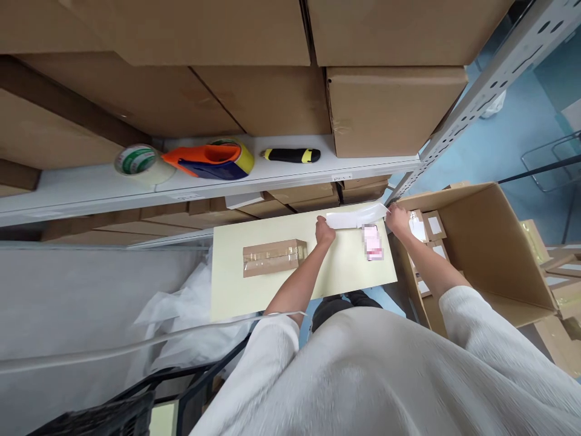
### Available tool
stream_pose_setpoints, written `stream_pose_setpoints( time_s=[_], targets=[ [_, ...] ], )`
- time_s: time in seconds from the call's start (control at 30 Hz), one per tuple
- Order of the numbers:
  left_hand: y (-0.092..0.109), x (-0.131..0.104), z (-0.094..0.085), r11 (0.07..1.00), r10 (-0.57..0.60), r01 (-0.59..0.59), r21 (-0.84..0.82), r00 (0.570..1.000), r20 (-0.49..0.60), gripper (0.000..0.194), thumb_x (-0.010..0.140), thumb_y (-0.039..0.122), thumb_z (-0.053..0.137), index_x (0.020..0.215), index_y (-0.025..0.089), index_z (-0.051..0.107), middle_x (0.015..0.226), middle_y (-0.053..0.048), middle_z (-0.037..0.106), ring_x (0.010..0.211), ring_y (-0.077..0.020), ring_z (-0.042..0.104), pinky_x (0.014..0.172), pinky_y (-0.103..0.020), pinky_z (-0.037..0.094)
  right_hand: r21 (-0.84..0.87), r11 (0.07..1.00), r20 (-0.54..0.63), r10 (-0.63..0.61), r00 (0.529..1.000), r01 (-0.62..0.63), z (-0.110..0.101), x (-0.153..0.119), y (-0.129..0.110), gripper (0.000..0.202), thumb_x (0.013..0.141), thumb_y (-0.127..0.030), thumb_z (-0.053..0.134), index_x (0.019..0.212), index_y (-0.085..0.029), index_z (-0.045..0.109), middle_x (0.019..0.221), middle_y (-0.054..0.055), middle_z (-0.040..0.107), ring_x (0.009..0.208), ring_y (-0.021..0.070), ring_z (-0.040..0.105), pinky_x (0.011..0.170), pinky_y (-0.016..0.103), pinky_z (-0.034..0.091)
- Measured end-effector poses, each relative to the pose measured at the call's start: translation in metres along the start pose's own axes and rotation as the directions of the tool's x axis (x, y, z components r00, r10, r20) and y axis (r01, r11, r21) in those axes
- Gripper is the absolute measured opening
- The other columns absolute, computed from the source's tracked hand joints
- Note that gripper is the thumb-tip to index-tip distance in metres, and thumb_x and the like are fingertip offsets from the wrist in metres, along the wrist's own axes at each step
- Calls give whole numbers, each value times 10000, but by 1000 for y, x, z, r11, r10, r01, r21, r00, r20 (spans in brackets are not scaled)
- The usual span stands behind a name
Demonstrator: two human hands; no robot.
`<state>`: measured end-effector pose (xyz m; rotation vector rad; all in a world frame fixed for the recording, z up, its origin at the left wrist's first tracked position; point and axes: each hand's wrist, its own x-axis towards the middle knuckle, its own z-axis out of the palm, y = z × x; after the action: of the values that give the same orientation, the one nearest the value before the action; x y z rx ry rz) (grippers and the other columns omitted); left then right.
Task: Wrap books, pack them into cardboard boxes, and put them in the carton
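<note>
A long white strip, perhaps paper labels (354, 218), stretches between my two hands above the pale yellow board. My left hand (325, 232) is closed on its left end. At the other end, my right hand (398, 219) pinches the strip's thin right tip, close to the open carton. Just below the strip lies a small pink and white item (373, 243), blurred out so its kind cannot be told. A brown cardboard box (275, 258) sealed with clear tape rests on the board (231, 293), left of my left hand and apart from it.
On the shelf (276, 172) ahead sit a tape roll (138, 162), an orange and blue tape dispenser (213, 158) and a utility knife (293, 155). Cartons (394, 109) fill the shelf. An open carton (503, 254) with small labelled boxes stands right; a black crate (195, 387) is lower left.
</note>
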<state>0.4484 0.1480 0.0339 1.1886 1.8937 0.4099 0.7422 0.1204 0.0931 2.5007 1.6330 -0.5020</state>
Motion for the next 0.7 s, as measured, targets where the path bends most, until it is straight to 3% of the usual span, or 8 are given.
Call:
stream_pose_setpoints(
  time_s=[0.2,0.37,0.53,0.7],
  targets=[
    [-2,-1,-18,997,-4,2,-77,1000,-25,416,837,146,780,1173,252,557,1185,-117,655,1161,-324,672,990,-428,528,99,995,-35,24,999,-20,5,2,11,325,1011,-226,471,1247,-145,680,1221,231,740,1168,362,639,1010,488,404],
    [2,-8,-30,998,21,-22,-62,1000,-10,426,844,143,753,1207,239,553,1083,-94,685,1080,-297,688,966,-398,517,132,990,-36,-48,998,52,5,-5,6,305,997,-350,603,1229,-165,674,1243,218,731,1182,375,640,1018,490,436],
    [5,-23,-45,983,10,5,-181,997,81,408,874,127,707,1217,263,533,875,2,641,902,-235,699,837,-339,509,178,970,-79,-153,985,165,3,-15,-18,375,1013,-394,599,1320,-185,652,1351,194,686,1245,371,603,1035,479,443],
    [1,-41,-73,929,66,-23,-369,992,105,459,870,112,678,1272,250,505,820,50,613,869,-187,726,806,-294,500,133,916,-161,-357,920,378,2,-32,-59,393,1026,-338,560,1366,-165,654,1443,207,616,1323,387,531,1091,493,406]
  ],
)
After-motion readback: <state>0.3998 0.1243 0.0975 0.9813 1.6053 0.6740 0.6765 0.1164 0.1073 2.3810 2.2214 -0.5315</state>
